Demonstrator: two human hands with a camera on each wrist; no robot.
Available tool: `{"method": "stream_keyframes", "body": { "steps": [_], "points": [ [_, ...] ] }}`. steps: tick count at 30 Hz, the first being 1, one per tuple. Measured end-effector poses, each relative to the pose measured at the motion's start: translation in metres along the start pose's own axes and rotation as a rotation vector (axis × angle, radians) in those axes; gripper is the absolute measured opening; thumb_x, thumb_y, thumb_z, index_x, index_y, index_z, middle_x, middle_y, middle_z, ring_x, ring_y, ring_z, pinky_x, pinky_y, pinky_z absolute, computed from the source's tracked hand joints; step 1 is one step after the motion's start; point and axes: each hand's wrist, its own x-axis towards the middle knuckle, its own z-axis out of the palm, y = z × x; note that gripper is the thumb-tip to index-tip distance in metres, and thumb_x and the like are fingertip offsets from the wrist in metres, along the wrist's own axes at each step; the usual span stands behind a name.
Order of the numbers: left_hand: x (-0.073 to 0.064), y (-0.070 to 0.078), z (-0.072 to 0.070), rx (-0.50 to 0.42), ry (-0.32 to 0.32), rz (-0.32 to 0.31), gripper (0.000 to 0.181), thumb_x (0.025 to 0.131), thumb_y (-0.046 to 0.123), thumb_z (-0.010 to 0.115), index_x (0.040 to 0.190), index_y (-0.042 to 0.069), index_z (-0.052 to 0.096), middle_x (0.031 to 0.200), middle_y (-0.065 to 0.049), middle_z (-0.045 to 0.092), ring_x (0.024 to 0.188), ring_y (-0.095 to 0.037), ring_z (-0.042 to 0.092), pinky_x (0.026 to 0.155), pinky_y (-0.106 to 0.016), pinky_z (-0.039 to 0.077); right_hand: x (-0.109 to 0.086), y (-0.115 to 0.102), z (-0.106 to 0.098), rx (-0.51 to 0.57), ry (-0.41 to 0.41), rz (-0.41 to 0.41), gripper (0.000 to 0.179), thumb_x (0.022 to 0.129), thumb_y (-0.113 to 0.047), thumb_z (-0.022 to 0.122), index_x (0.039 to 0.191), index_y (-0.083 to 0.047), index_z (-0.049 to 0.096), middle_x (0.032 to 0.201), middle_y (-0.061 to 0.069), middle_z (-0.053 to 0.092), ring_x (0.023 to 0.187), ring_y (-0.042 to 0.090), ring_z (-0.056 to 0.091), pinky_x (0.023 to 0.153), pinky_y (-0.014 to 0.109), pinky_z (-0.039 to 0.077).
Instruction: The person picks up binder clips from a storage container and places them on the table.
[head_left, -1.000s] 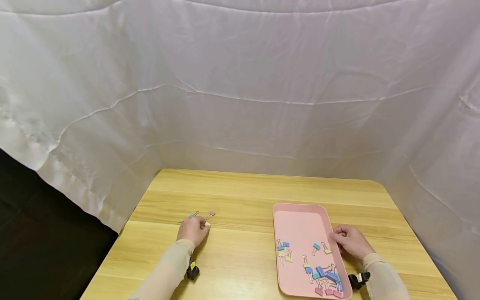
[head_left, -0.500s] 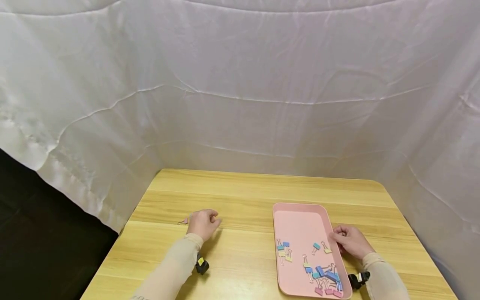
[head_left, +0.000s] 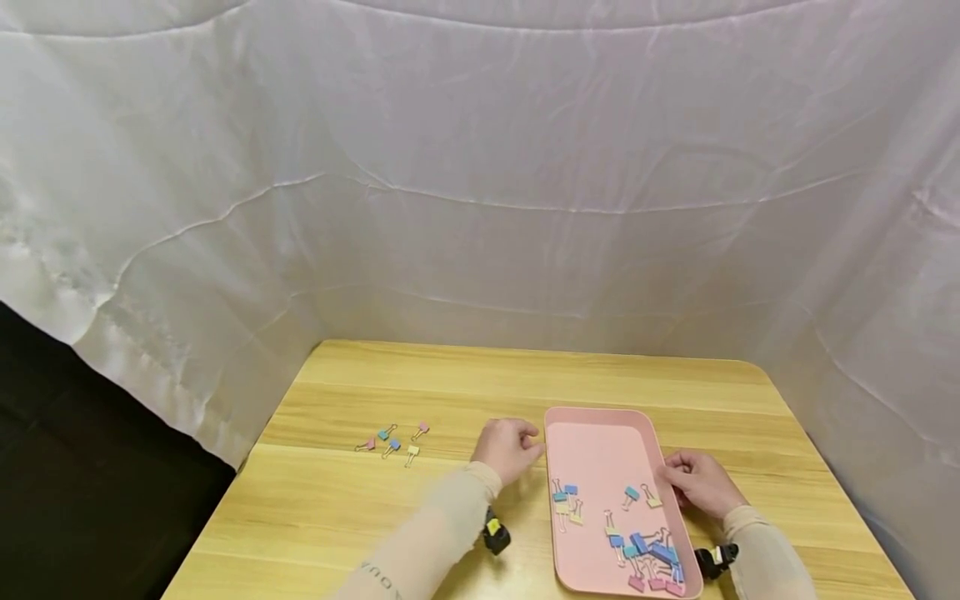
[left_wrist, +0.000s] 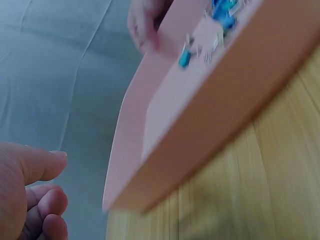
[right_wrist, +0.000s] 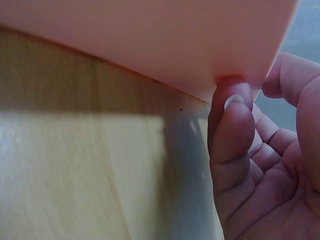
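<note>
My left hand hovers just beside the left wall of a pink tray. Its fingers are loosely bent, and no object shows between thumb and fingertips in the left wrist view. My right hand grips the tray's right rim, thumb over the edge and a finger against the outer wall. Blue, teal, yellow and pink binder clips lie in the tray, including a blue clip in the crowded near-right corner. On the table's left side lie a yellow binder clip, a blue one, a teal one and pink ones.
The wooden table carries everything. Pale grey cloth hangs behind it and along both sides. Black fabric shows at the far left. A small black camera is strapped at the left wrist.
My left hand has moved right from the loose binder clips to the tray's left edge, uncovering the clips on the table. My right hand has stayed on the tray rim.
</note>
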Motion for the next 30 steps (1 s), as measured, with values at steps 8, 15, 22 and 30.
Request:
{"method": "stream_keyframes", "body": {
  "steps": [8,15,22,30],
  "points": [
    [0.010,0.040,0.038,0.074,-0.080,0.006,0.025,0.082,0.029,0.076,0.096,0.008,0.076,0.066,0.011,0.063,0.059,0.002,0.052,0.059,-0.015,0.045,0.002,0.002,0.001,-0.013,0.010,0.000,0.023,0.093,-0.016,0.062,0.099,0.006,0.061,0.068,0.006,0.056,0.057,0.017,0.053,0.050,0.028,0.048],
    [0.011,0.065,0.070,0.246,-0.158,-0.011,0.025,0.079,0.040,0.078,0.090,0.018,0.077,0.086,0.012,0.070,0.084,-0.004,0.063,0.076,-0.017,0.048,0.001,0.002,0.001,-0.001,0.013,-0.008,0.023,0.092,-0.016,0.064,0.098,0.007,0.061,0.066,0.005,0.055,0.056,0.016,0.053,0.050,0.027,0.047],
    [0.009,0.078,0.105,0.240,-0.262,-0.123,0.024,0.077,0.042,0.079,0.083,0.020,0.073,0.080,0.012,0.065,0.082,-0.006,0.061,0.075,-0.021,0.049,0.000,0.002,0.002,0.014,0.016,-0.018,0.023,0.092,-0.014,0.064,0.097,0.008,0.060,0.067,0.006,0.055,0.055,0.015,0.053,0.050,0.028,0.048],
    [0.010,0.073,0.125,0.344,-0.314,-0.128,0.044,0.078,0.045,0.076,0.055,0.017,0.051,0.050,0.007,0.049,0.051,-0.009,0.046,0.054,-0.022,0.040,0.001,0.003,0.003,-0.018,0.035,-0.013,0.021,0.092,-0.015,0.064,0.097,0.006,0.061,0.066,0.006,0.056,0.055,0.017,0.053,0.049,0.028,0.047]
  ]
}}
